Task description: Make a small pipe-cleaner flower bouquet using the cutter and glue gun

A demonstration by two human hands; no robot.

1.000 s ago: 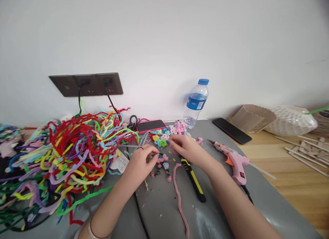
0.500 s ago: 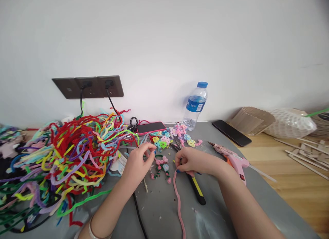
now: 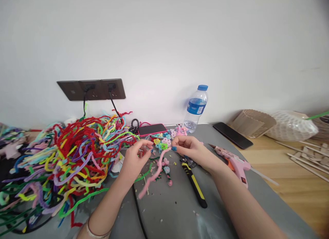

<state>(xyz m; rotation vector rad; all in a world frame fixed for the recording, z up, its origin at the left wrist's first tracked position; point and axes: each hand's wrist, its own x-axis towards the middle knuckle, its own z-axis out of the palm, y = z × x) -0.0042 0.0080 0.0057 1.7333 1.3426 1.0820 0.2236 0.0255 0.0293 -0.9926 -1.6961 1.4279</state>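
My right hand (image 3: pixel 189 149) pinches one end of a fuzzy pink pipe cleaner (image 3: pixel 158 170) between thumb and fingertips. The strip slants down and left in front of small pipe-cleaner pieces, its free end blurred. To its left, my left hand (image 3: pixel 138 155) hovers with fingers bent and the thumb apart, holding nothing I can see. Under the strip lies a pink, blue and dark green flower piece (image 3: pixel 167 170), partly covered. Behind the hands sits a cluster of pastel pipe-cleaner flowers (image 3: pixel 164 143). Yellow-and-black-handled pliers (image 3: pixel 194 186) lie below my right hand.
A large tangle of coloured pipe cleaners (image 3: pixel 77 163) fills the left. At the back are a red-edged phone (image 3: pixel 152 129) and a water bottle (image 3: pixel 196 109). On the right lie a black phone (image 3: pixel 232 135) and a pink glue gun (image 3: pixel 238 165). A black cable (image 3: pixel 138 211) crosses the grey mat.
My right hand has risen slightly, away from the pliers. The pink pipe cleaner has swung from hanging straight down to slanting left toward my left hand, which has shifted little.
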